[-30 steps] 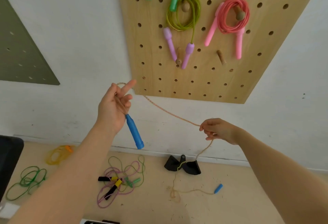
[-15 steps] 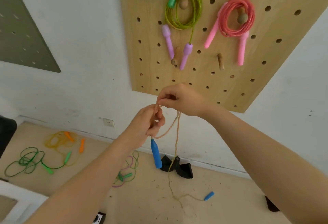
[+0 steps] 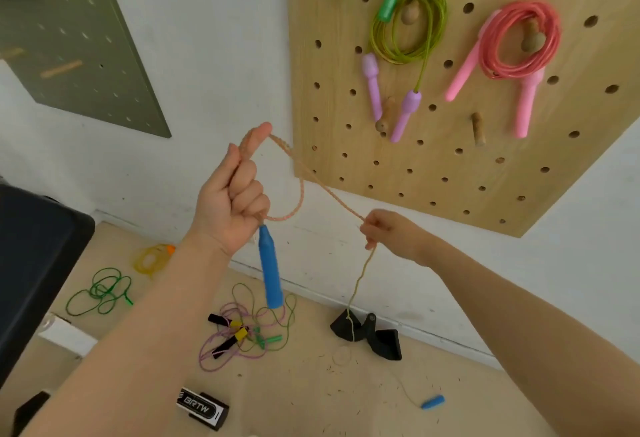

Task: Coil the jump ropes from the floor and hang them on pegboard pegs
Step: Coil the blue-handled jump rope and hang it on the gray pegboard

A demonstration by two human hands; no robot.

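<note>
Above my left hand point(image 3: 231, 201) the braided tan jump rope point(image 3: 313, 177) loops over my raised fingertip and back down into my fist, where my curled fingers grip the cord just above its blue handle point(image 3: 269, 267), which hangs straight down below the hand. That fist serves as the form for the coil, I judge, so each turn stacks in one place. To its right and a little lower, my right hand point(image 3: 391, 234) pinches the same rope, keeping the span between the hands taut; below that hand the slack drops to the floor point(image 3: 311, 384), where the other blue handle point(image 3: 433, 402) lies near my right forearm. Beyond both hands, the wooden pegboard point(image 3: 433, 166) carries a green coil point(image 3: 408, 24) and a pink coil point(image 3: 519, 41); a bare peg point(image 3: 477, 128) sits up and right of my right hand, with open board around it. More tangled ropes point(image 3: 246, 332) lie on the floor below my left hand.
</note>
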